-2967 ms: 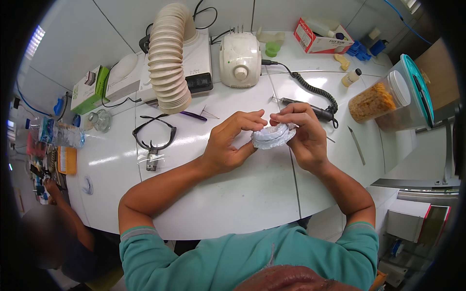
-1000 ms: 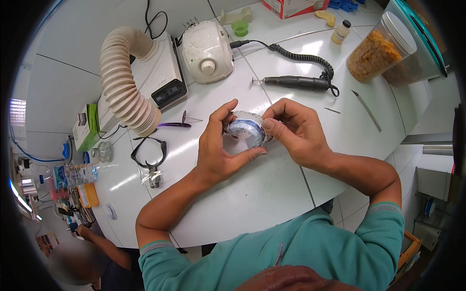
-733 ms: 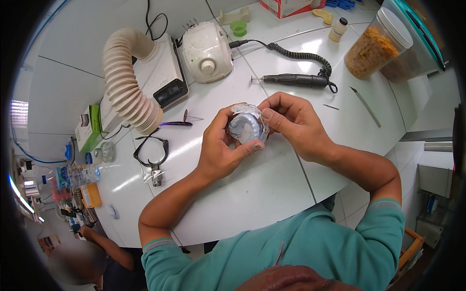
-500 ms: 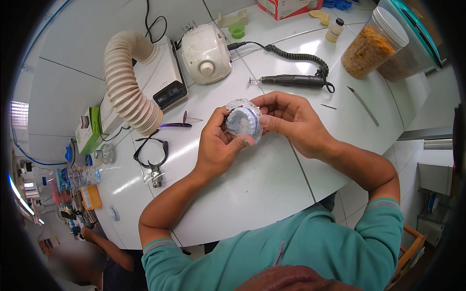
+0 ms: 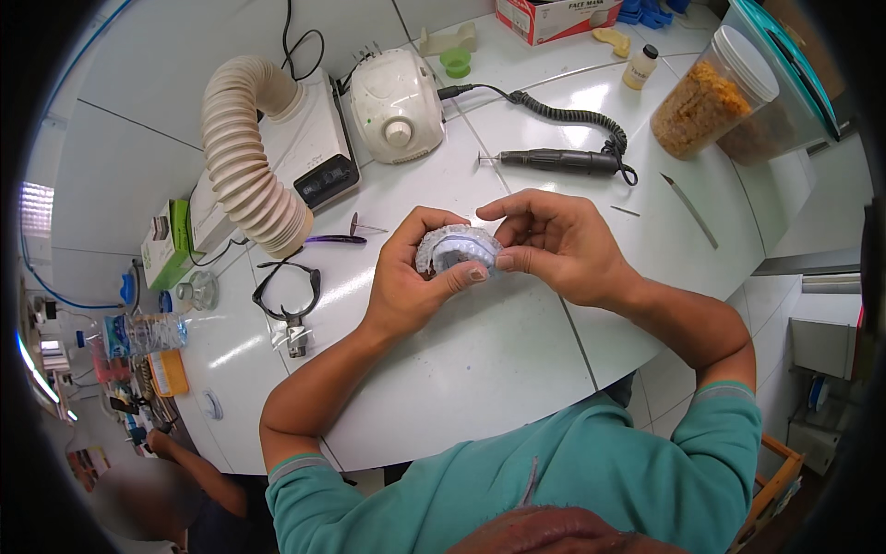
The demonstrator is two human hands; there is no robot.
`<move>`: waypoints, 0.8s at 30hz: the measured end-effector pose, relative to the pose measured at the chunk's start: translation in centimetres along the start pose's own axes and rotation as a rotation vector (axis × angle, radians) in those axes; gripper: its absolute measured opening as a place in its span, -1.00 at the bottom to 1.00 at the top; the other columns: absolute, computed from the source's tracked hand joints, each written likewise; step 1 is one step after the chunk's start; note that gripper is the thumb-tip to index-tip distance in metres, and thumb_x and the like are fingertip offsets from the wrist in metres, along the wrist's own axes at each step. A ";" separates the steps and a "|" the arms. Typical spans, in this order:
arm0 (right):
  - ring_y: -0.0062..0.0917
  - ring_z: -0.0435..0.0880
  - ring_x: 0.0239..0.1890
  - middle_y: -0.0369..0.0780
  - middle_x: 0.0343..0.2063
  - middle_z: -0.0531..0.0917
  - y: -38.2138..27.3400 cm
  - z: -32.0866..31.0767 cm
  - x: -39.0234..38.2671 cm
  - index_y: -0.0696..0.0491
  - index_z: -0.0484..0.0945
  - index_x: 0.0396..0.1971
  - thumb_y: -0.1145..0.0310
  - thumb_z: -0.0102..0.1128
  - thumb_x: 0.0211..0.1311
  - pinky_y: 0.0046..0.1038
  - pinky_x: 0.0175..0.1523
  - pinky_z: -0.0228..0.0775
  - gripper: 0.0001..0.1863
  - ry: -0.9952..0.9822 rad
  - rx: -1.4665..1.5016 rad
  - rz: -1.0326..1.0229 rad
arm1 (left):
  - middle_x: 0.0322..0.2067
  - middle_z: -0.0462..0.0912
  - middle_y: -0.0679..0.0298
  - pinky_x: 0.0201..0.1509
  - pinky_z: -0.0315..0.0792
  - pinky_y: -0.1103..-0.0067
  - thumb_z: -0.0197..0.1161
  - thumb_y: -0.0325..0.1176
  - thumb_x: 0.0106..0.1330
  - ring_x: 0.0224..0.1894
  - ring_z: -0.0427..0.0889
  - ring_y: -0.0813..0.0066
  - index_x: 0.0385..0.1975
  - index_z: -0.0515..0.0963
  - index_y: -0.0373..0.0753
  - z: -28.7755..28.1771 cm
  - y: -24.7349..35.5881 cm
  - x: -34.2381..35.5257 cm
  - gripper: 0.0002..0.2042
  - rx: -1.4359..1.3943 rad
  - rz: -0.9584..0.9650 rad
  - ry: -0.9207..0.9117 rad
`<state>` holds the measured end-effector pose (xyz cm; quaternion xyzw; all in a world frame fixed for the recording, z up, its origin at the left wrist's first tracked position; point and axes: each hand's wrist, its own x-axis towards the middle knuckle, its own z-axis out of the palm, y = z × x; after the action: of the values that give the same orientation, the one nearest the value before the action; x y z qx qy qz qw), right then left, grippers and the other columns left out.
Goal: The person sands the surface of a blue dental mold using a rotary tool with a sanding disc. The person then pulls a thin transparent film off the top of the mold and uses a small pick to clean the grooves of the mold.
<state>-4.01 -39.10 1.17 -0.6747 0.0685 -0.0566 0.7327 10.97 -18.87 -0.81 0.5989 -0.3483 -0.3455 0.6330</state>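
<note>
Both hands hold a small clear, bumpy plastic tray piece with a blue-white inside just above the white table. My left hand cups it from the left, thumb laid across its lower edge. My right hand pinches its right rim with thumb and fingers. A dark handpiece tool on a coiled cable lies on the table just beyond the hands.
A ribbed beige suction hose and a white motor unit stand at the back. Glasses, a thin blade, a purple-handled tool and a jar of orange-brown bits lie around. Another person sits at lower left.
The clear piece has been turned in my hands and sits a little lower and more upright; my left thumb now lies across its lower edge. The camera view shifted since three seconds ago.
</note>
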 end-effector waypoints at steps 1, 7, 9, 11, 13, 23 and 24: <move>-0.63 0.76 -0.11 -0.21 -0.17 0.76 0.1 0.1 -0.1 0.25 0.62 0.29 0.67 0.41 0.37 -0.52 0.12 0.72 -0.51 -0.001 0.001 0.002 | -0.04 0.72 0.28 0.03 0.59 0.58 0.66 -0.26 0.36 -0.09 0.68 0.60 0.05 0.58 -0.27 -0.5 0.0 0.0 -0.57 0.073 -0.048 -0.042; -0.62 0.81 -0.13 -0.16 -0.21 0.84 0.6 -0.2 0.0 0.25 0.77 0.02 0.60 0.51 0.34 -0.50 0.02 0.70 -0.72 0.030 -0.118 -0.033 | -0.13 0.70 0.37 0.01 0.53 0.59 0.71 -0.38 0.26 -0.08 0.65 0.63 -0.11 0.68 -0.26 -0.2 -0.8 -0.3 -0.68 0.074 0.015 -0.011; -0.60 0.83 -0.15 -0.15 -0.23 0.87 0.0 -0.2 0.0 0.21 0.80 -0.07 0.55 0.54 0.33 -0.52 -0.06 0.68 -0.79 0.008 -0.163 0.024 | -0.13 0.70 0.37 0.04 0.53 0.58 0.71 -0.41 0.25 -0.07 0.65 0.62 -0.08 0.68 -0.25 -0.2 -1.0 -0.4 -0.67 0.048 0.060 -0.005; -0.60 0.82 -0.18 -0.16 -0.25 0.86 0.1 -0.1 0.0 0.20 0.81 -0.09 0.54 0.54 0.33 -0.53 -0.08 0.67 -0.81 0.015 -0.150 0.020 | -0.10 0.71 0.34 0.06 0.52 0.58 0.72 -0.40 0.25 -0.08 0.66 0.59 -0.04 0.70 -0.24 0.1 -1.1 -0.5 -0.64 0.042 0.101 0.011; -0.60 0.82 -0.20 -0.17 -0.26 0.86 0.3 -0.1 0.0 0.19 0.81 -0.11 0.53 0.54 0.33 -0.53 -0.10 0.66 -0.83 0.021 -0.138 0.015 | -0.09 0.71 0.33 0.06 0.52 0.58 0.72 -0.40 0.24 -0.07 0.66 0.58 -0.04 0.70 -0.25 0.4 -0.7 -0.4 -0.64 0.025 0.082 -0.002; -0.65 0.75 -0.29 -0.22 -0.34 0.81 0.9 0.4 -0.4 0.24 0.74 -0.24 0.59 0.48 0.33 -0.55 -0.15 0.61 -0.92 0.070 -0.120 -0.022 | -0.21 0.69 0.30 -0.08 0.46 0.59 0.74 -0.37 0.22 -0.19 0.63 0.59 -0.14 0.72 -0.30 -0.1 -0.4 -0.7 -0.67 0.305 0.123 -0.077; -0.66 0.73 -0.30 -0.23 -0.35 0.80 0.9 0.6 -0.4 0.24 0.74 -0.24 0.60 0.47 0.33 -0.56 -0.16 0.60 -0.93 0.088 -0.118 -0.017 | -0.21 0.69 0.30 -0.08 0.46 0.59 0.74 -0.37 0.22 -0.19 0.63 0.59 -0.14 0.72 -0.30 -0.1 -0.5 -0.7 -0.67 0.306 0.121 -0.076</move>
<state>-4.32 -38.41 0.32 -0.7142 0.0982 -0.0884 0.6873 10.67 -18.21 -1.32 0.6526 -0.4558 -0.2723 0.5405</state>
